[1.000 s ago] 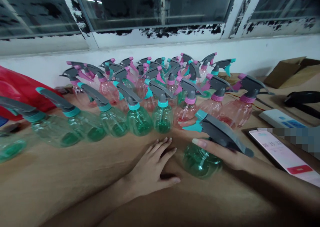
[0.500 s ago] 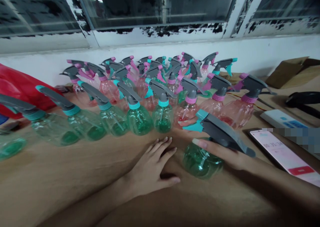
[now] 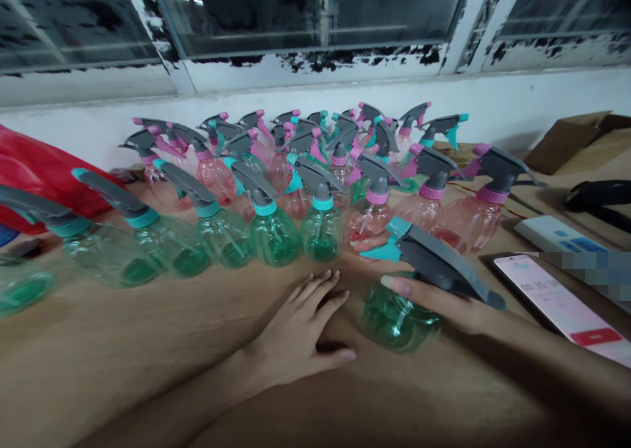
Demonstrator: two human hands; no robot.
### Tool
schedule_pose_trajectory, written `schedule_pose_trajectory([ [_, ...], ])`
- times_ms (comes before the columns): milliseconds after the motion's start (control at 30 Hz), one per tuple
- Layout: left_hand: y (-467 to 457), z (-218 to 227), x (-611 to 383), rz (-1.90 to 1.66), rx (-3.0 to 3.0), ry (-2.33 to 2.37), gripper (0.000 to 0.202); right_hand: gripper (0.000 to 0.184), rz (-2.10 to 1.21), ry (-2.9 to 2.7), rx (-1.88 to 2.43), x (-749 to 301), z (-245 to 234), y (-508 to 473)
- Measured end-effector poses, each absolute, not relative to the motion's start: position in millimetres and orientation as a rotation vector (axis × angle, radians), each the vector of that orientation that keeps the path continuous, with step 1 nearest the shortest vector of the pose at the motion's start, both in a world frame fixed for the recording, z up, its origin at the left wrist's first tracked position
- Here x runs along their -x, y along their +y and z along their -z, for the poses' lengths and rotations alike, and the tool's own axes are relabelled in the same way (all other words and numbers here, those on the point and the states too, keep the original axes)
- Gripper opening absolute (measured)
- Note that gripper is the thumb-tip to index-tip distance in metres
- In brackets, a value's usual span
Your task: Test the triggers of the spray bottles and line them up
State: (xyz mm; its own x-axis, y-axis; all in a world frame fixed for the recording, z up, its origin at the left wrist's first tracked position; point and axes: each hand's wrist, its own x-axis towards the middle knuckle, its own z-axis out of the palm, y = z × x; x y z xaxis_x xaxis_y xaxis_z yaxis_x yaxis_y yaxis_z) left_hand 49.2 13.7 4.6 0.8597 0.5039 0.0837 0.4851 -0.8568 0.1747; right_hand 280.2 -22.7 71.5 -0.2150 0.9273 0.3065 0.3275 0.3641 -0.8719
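My right hand [image 3: 424,297] is wrapped round the neck of a green spray bottle [image 3: 394,320], which has a grey head and a turquoise trigger. That bottle stands on the wooden table, its nozzle pointing left. My left hand [image 3: 300,330] lies flat on the tabletop with its fingers stretched out, left of the held bottle and apart from it. Just beyond my hands runs a row of green spray bottles [image 3: 321,231] with turquoise collars. Pink spray bottles [image 3: 468,218] continue the row on the right.
More pink and green spray bottles [image 3: 217,172] crowd behind the front row, near the white wall. A phone [image 3: 557,297] with a timer lies at the right, beside a white power strip [image 3: 557,234]. A cardboard box [image 3: 572,142] and a red bag [image 3: 44,172] flank the bottles.
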Motion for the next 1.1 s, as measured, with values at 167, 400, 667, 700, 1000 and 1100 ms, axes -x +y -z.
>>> schedule_pose_trajectory([
  [167,13.4,-4.1,-49.2,-0.192,-2.895,0.768,0.074,0.044,-0.839,-1.762,1.102,-281.9,-68.8,-21.2],
  [400,14.2,-3.6,-49.1,-0.225,-2.867,0.762,0.073,0.041,-0.845,-1.777,1.08,-281.4,-67.6,-21.9],
  [667,13.7,-4.5,-49.3,-0.204,-2.89,0.772,0.074,0.044,-0.852,-1.752,1.092,-281.1,-65.8,-22.8],
  [700,13.7,-4.5,-49.2,-0.202,-2.89,0.768,0.074,0.043,-0.859,-1.745,1.098,-280.8,-65.8,-23.1],
  [1000,14.8,-3.3,-48.7,-0.208,-2.893,0.76,0.075,0.046,-0.923,-1.677,0.988,-276.4,-72.0,-20.9],
  [1100,14.6,-4.0,-48.9,-0.206,-2.884,0.76,0.074,0.045,-0.924,-1.693,0.964,-275.8,-72.0,-20.3],
])
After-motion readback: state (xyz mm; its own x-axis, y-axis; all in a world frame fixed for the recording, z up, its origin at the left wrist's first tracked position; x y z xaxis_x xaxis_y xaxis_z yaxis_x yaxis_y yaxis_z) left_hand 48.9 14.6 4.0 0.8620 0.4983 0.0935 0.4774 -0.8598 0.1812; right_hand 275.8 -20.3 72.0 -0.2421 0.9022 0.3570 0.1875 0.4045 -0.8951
